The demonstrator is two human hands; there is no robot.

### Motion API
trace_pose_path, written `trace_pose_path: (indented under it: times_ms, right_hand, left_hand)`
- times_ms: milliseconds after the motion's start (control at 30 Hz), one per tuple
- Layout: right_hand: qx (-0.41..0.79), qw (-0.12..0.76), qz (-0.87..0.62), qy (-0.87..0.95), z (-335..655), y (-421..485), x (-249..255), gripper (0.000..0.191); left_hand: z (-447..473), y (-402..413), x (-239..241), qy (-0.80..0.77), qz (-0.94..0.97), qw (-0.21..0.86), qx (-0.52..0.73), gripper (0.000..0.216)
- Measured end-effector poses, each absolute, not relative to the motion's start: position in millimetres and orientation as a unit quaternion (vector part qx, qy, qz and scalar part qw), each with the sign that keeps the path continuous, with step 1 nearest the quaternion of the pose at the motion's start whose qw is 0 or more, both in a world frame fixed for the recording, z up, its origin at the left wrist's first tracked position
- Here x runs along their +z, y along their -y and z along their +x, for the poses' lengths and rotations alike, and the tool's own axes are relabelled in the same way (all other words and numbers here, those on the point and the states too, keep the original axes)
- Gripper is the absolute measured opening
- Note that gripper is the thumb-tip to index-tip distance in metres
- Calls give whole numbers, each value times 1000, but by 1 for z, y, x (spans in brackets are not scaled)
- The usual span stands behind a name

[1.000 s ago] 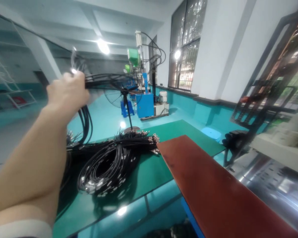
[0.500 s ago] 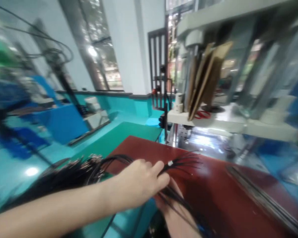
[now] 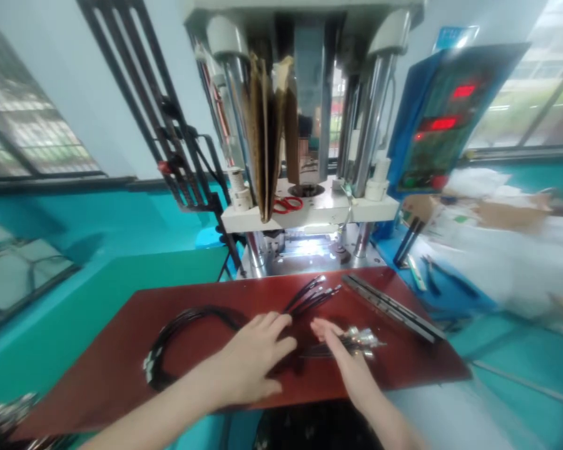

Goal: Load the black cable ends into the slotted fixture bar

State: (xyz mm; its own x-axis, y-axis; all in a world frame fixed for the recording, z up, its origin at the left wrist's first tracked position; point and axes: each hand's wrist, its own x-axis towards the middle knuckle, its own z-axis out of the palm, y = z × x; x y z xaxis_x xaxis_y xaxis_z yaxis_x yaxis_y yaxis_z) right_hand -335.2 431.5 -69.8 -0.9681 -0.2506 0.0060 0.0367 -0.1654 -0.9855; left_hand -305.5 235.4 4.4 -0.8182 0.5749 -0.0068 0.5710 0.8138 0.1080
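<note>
Two bare hands were on a black cable bundle [image 3: 182, 322] that lay looped on the red desk [image 3: 98, 350] in front of the press machine [image 3: 309, 215]. The left hand [image 3: 253, 365] lay flat on the cables, grip open and holding nothing. The right hand [image 3: 344, 362] touched the silver connector ends [image 3: 366, 340] with fingers stretched out; its grip could not be told, and a metal bar [image 3: 394, 306] lay near.

Red scissors [image 3: 287, 204] lie on press platform [image 3: 321, 215].
</note>
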Motion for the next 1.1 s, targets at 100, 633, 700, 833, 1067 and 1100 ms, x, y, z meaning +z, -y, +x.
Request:
trace_pose_path:
  times_ms: [100, 633, 700, 833, 1067, 1100]
  right_hand:
    - [-753, 45, -110, -647, -341, -440, -77, 45]
    - [-681, 148, -189, -692, -430, -480, -16, 35]
    - [-659, 121, -189, -718, -427, -471, -16, 35]
    - [-621, 24, -189, -761, -418, -463, -20, 31]
    - [-646, 41, -133, -751, -394, -463, -30, 33]
    - [-651, 48, -125, -747, -391, -464, -31, 34]
  left_hand:
    - [-328, -282, 17, -928, 293, 58, 225, 39]
    - [-406, -332, -34, -750, 100, 284, 590, 25]
    - [-408, -331, -32, -746, 110, 278, 594, 23]
    - [-407, -335, -33, -729, 149, 279, 607, 25]
    - [-396, -343, -45, -658, 166, 333, 655, 29]
    - [-395, -342, -46, -651, 172, 342, 656, 28]
